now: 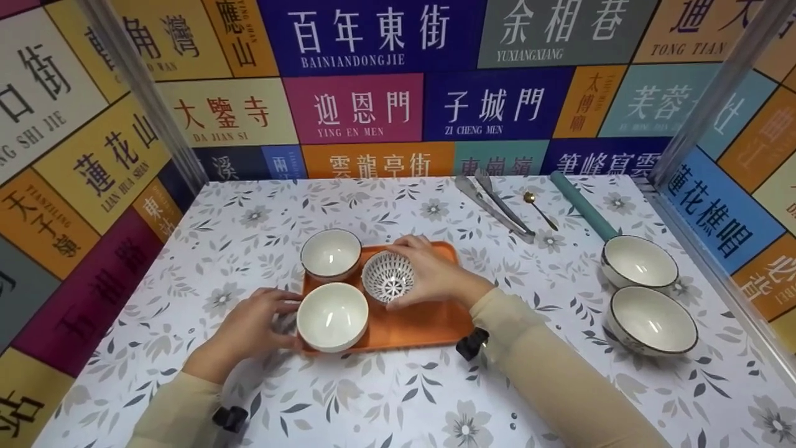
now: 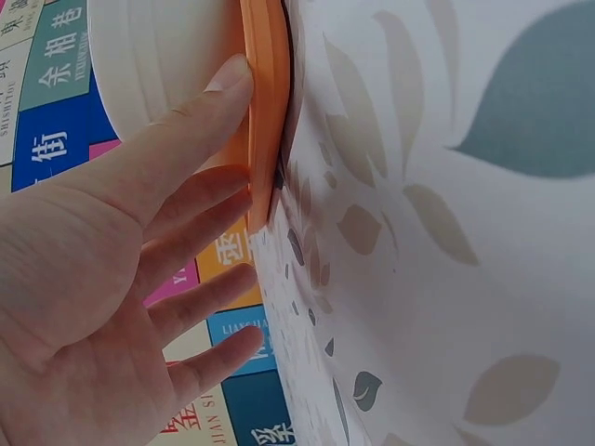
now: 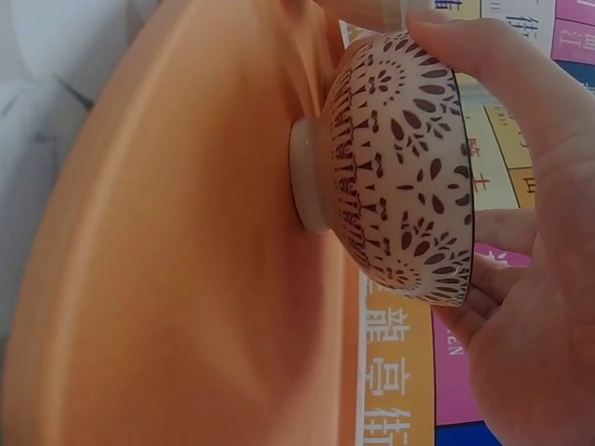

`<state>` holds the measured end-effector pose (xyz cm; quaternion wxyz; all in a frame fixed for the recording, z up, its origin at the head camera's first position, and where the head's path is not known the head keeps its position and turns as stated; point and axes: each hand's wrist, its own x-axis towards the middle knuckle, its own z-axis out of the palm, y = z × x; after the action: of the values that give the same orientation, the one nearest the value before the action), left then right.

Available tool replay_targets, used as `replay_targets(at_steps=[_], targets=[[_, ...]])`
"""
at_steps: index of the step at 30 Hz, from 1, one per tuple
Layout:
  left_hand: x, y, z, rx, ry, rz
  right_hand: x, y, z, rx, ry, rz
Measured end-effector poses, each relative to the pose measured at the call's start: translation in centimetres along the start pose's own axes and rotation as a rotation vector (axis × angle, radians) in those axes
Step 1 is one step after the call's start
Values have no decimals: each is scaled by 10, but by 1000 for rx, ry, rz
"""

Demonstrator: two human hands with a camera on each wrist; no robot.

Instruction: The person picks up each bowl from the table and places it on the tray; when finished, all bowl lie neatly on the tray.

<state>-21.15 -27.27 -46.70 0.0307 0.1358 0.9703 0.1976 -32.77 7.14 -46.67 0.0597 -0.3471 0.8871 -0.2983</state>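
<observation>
The patterned bowl point(image 1: 390, 277) is located above the orange tray point(image 1: 429, 325), to the right of the rear cream bowl point(image 1: 331, 254) and the front cream bowl point(image 1: 333, 317), which stand at the tray's left end. The right hand point(image 1: 429, 270) grips the patterned bowl across its rim, with the thumb on one side and the fingers on the opposite side. The foot is directed at the tray floor; whether it touches cannot be determined. The left hand point(image 1: 258, 320) is at the tray's left edge: its thumb tip rests at the rim beside the front cream bowl, and its other fingers are spread apart, holding nothing. The tray lies flat on the bench point(image 1: 373, 404). Handling: the bowl appears to be glazed ceramic, therefore rigid, fairly light, smooth enough to slip and liable to chip if knocked against its neighbours. Hold it at opposite points of the rim, keeping the foot unobstructed and level. The tray, probably stiff plastic, is best steadied by its raised edge; avoid tilting it under the bowls.
</observation>
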Motion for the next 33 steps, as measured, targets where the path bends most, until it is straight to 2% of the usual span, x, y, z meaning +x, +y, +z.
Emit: replay_targets(at_steps=[7, 16, 22, 27, 33], targets=[[2, 0, 1, 19, 3, -1, 2, 5, -1, -18, -15, -2], [6, 1, 0, 0, -8, -22, -11, 8, -7, 5, -5, 24], [7, 2, 1, 11, -2, -5, -31, 15, -11, 37, 45, 40], [6, 1, 0, 18, 2, 7, -50, 23, -14, 25, 64, 19], [1, -1, 1, 32, 16, 40, -78, 32, -19, -1, 86, 65]])
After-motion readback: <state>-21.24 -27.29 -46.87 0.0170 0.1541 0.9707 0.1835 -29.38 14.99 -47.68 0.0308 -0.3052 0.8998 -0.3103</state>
